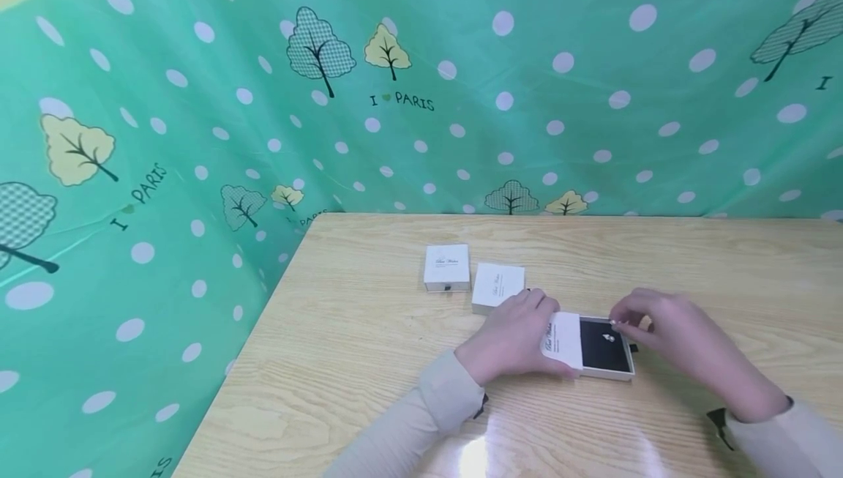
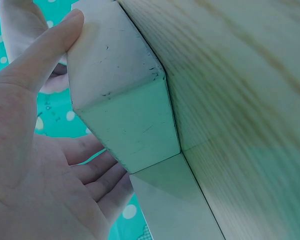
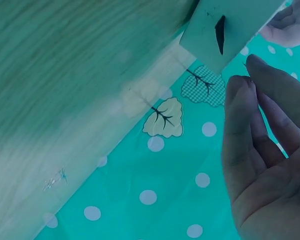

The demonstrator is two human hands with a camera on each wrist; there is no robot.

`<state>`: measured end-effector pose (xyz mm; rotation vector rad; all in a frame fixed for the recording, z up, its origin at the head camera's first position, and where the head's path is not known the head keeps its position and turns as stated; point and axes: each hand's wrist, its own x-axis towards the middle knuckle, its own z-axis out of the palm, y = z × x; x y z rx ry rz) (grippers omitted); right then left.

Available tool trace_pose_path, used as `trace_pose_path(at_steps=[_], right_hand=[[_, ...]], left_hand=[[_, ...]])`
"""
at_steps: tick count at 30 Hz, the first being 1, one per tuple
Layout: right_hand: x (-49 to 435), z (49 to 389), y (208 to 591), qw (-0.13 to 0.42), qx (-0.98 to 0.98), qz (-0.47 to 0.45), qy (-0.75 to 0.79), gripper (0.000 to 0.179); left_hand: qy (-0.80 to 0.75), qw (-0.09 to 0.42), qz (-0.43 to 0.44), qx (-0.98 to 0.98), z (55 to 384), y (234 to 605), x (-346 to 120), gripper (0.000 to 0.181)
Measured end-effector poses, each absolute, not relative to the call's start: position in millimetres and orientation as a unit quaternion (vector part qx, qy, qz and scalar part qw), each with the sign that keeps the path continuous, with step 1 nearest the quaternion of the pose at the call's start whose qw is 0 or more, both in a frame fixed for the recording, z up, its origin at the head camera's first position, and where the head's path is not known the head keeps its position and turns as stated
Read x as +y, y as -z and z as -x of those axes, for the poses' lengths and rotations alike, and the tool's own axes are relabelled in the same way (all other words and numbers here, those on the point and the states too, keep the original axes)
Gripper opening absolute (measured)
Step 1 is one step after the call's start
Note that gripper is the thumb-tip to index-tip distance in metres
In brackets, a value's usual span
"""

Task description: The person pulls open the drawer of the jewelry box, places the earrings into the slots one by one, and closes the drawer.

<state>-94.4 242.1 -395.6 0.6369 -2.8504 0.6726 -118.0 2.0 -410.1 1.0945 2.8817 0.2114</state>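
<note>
A white slide-out jewellery box (image 1: 565, 339) with dark lettering lies on the table, its tray pulled partway out to the right. My left hand (image 1: 516, 335) grips the sleeve, with the thumb on the near side in the head view. Inside the tray is a black pad (image 1: 596, 358), on which a small shiny piece of jewellery (image 1: 609, 337) lies. Over the tray's far right corner, my right hand (image 1: 672, 331) pinches something tiny and bright between thumb and forefinger; its exact kind is too small to tell. A black pull tab (image 3: 220, 35) shows on the tray's end.
Two more white boxes stand behind and left of my left hand: one closed box (image 1: 447, 267) farther off, and another box (image 1: 498, 285) close to my left fingers. The wooden table (image 1: 316, 361) meets a green dotted cloth (image 1: 421, 148) at the back and left.
</note>
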Motion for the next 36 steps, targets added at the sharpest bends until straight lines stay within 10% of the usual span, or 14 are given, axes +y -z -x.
trace_pose_path(at_steps=[36], right_hand=[[206,94,408,0.044,-0.947,-0.24,-0.209,0.013]], left_hand=[[-0.072,0.03,-0.354,0.932,117,409,1,0.091]])
